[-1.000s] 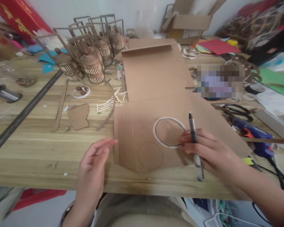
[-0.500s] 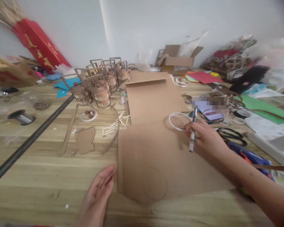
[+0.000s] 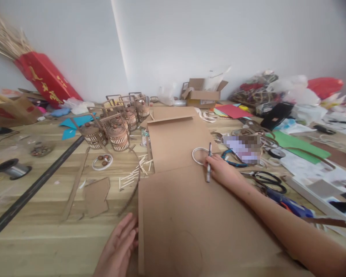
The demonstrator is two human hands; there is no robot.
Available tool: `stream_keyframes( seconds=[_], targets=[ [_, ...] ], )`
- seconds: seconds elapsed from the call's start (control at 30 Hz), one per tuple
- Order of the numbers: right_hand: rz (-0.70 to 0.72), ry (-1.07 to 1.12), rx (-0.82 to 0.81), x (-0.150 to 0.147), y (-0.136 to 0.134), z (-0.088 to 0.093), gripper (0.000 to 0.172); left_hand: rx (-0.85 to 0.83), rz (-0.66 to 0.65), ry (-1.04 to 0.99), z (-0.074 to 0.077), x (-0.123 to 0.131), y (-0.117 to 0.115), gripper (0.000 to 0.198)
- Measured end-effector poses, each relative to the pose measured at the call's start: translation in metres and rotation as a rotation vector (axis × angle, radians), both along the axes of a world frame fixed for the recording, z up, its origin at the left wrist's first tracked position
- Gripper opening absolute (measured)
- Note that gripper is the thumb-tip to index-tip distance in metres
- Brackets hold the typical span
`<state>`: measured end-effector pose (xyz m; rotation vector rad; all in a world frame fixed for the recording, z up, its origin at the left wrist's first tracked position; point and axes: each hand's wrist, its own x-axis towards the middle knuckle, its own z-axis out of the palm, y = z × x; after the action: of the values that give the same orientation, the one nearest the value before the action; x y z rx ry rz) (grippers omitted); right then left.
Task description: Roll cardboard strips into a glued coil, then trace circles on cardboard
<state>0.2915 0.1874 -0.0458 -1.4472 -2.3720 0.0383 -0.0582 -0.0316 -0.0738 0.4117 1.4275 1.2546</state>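
My right hand grips a pen and a white ring together, over the upper part of a large cardboard sheet. The ring appears to lie on or just above the cardboard, with the pen upright across my fingers. A faint drawn circle shows on the near part of the sheet. Beside the sheet's left edge is my left hand, fingers loosely stretched and holding nothing. Whether its fingertips touch the edge I cannot tell.
Several small woven baskets stand at back left, near thin sticks and another white ring around brown beads. Scissors, a blue tool and a green sheet lie right. A cardboard box stands behind.
My right hand has moved left and slightly farther away across the cardboard with the pen and ring. My left hand has come closer to the sheet's edge. The camera view has tilted upward.
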Motion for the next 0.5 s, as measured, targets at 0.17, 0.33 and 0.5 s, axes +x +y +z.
stream_keyframes(
  seconds=[0.17,0.33,0.5],
  targets=[
    [-0.043,-0.020,-0.068,-0.006,-0.008,-0.004,0.023,-0.076,-0.258,0.007,0.015,0.010,0.024,0.078],
    [-0.070,0.008,-0.078,-0.007,-0.012,-0.009,0.022,-0.059,-0.454,0.317,0.043,0.026,0.042,0.046],
    [-0.056,0.068,-0.071,-0.004,-0.011,-0.016,0.023,0.037,-0.596,0.749,0.076,0.035,0.047,0.032]
  ],
)
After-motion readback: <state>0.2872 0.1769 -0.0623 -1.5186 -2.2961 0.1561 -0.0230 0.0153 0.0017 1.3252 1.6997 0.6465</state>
